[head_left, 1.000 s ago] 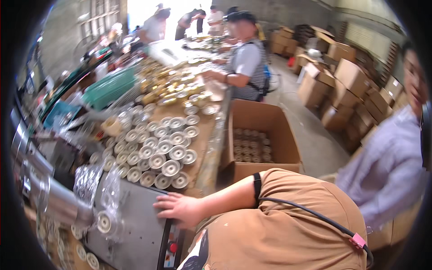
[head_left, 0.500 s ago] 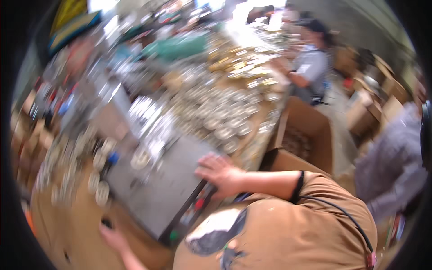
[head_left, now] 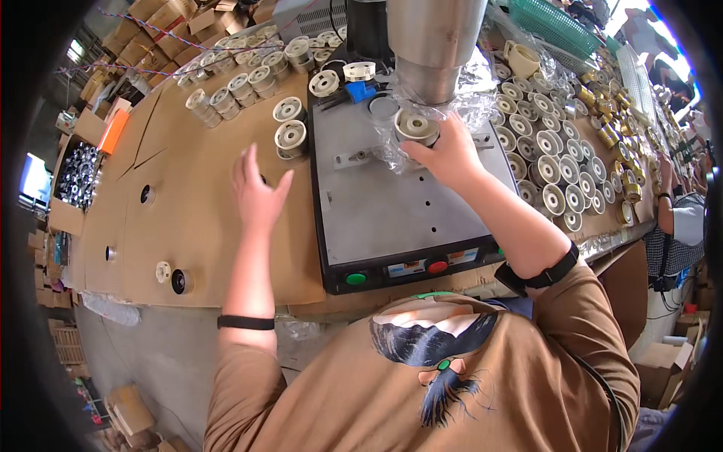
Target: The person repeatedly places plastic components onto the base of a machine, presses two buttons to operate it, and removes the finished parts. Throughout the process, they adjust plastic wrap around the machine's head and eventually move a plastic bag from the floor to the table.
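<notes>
My right hand (head_left: 450,154) has its thumb and fingers round a cream-white spool-like wheel (head_left: 416,126), below the metal head (head_left: 434,56) of a press. The wheel sits by clear plastic film on the press's grey base plate (head_left: 376,203). My left hand (head_left: 257,192) is over the cardboard left of the press, its thumb and fingers apart. A small dark thing shows partly between them; most of it is hidden. Just beyond that hand stand two white wheels (head_left: 291,137). Black rings (head_left: 147,194) and a small white disc (head_left: 163,272) lie farther left on the cardboard.
Stacked white wheels (head_left: 260,79) stand at the back left, and many more (head_left: 550,169) lie right of the press. Gold-coloured parts (head_left: 610,135) lie beyond them. Green (head_left: 356,279) and red (head_left: 437,267) buttons are on the press front. A carton of dark parts (head_left: 77,175) stands far left.
The view has turned and sharpened from a blur. My right hand has moved from the near side of the plate to the wheel under the press head. My left hand has moved farther forward.
</notes>
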